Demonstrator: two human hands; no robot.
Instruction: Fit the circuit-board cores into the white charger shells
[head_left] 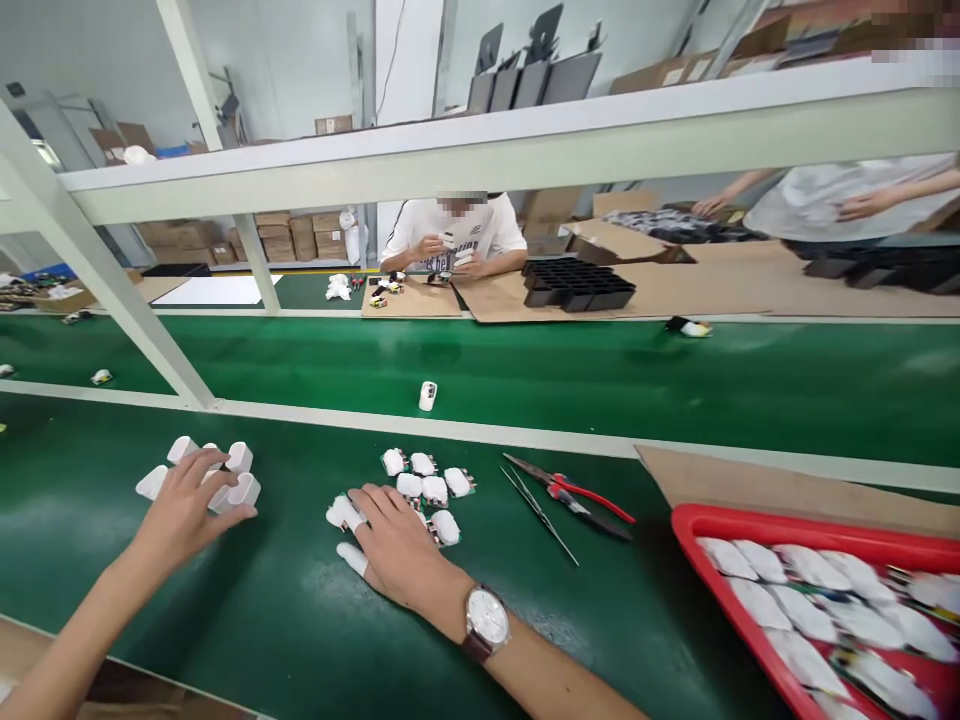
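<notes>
Smooth green bench surface [300,620] spreads beneath a pale metal frame [300,180]. Over a cluster of small, rounded white plastic housings [239,457] arches the left hand [187,485], half-open; whether it grips one, I cannot tell. The right hand [394,545] (thumb and forefinger wear white covers [352,558]) lies palm-down, those two parted, forefinger at the leftmost of several white-padded circuit pieces [434,490]. Red-and-black-handled pliers [559,487] and slim metal tweezers [559,542] lie between them and a red plastic tray [727,518].

Left grip [180,505] lies over white casings [244,490], right grip [399,548] over white-topped boards [435,490].
</notes>
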